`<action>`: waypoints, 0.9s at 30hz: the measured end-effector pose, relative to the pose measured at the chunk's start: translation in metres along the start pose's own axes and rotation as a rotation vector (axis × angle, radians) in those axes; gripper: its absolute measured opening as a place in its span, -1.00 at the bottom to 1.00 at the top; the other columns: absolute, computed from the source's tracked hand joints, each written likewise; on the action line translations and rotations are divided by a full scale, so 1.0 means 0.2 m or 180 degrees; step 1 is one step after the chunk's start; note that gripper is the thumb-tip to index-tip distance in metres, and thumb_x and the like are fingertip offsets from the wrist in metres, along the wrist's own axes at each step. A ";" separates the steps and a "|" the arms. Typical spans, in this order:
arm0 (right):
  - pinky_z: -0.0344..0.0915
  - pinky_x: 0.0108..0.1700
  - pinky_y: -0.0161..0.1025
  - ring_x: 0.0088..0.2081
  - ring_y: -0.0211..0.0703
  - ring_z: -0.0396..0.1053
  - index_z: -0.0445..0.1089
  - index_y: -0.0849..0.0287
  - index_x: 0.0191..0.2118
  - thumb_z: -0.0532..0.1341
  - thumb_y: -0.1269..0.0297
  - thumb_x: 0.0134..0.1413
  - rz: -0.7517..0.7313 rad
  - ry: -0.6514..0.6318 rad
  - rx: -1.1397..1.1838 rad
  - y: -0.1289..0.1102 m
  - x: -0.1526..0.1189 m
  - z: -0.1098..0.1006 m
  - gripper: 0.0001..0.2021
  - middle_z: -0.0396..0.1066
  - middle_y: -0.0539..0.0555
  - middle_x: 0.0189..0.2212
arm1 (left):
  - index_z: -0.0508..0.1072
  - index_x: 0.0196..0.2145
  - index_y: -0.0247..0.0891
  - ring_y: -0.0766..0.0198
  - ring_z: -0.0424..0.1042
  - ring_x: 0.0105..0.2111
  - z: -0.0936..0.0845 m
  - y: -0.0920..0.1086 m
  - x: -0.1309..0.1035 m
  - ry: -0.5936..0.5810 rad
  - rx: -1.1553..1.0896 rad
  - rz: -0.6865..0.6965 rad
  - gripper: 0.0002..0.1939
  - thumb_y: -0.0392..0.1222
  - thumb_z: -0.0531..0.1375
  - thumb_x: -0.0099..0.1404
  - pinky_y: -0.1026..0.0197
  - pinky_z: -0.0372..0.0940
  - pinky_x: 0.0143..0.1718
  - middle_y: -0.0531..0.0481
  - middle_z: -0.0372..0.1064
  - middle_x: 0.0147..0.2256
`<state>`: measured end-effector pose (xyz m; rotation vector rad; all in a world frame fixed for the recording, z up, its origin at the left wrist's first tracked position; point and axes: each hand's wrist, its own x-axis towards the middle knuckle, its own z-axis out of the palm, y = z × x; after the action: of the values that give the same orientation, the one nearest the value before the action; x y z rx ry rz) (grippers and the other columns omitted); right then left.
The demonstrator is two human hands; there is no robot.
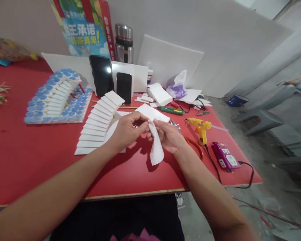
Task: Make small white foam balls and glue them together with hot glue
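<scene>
Above the red table, my left hand (130,126) and my right hand (171,136) meet, their fingertips pinching the gathered upper end of a white tissue (157,147). Its lower part hangs loose and twisted in front of my right palm. Left of my hands, a fanned stair of thin white boards (96,124) rises in a curve. Under and behind my fingers lies a flat white sheet (152,113). Pliers with orange handles (198,147) lie just right of my right hand, partly hidden by it.
A yellow glue gun (200,127) and a purple power socket box (225,156) with cords occupy the right side. Behind are a green cutter (171,110), a purple tissue pack (177,89) and two phones (101,76). A blue-and-white stair model (57,97) stands left.
</scene>
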<state>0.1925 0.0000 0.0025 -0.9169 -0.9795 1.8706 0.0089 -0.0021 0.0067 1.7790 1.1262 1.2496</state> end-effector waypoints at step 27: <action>0.25 -0.37 -0.25 -0.45 -0.24 0.38 0.34 0.09 -0.33 0.33 0.18 0.18 -0.1596 0.0836 -0.2093 0.07 -0.02 0.03 -0.82 0.49 -0.03 -0.46 | 0.62 -0.33 -0.24 0.20 0.55 -0.36 0.04 0.00 -0.01 -0.0022 -0.0153 -0.0200 -0.91 -0.20 0.31 0.27 0.17 0.40 -0.29 -0.02 0.61 -0.38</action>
<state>0.1845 -0.0092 -0.0058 -1.1203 -1.5235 0.9847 0.0158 -0.0045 0.0037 1.6985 1.1304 1.2223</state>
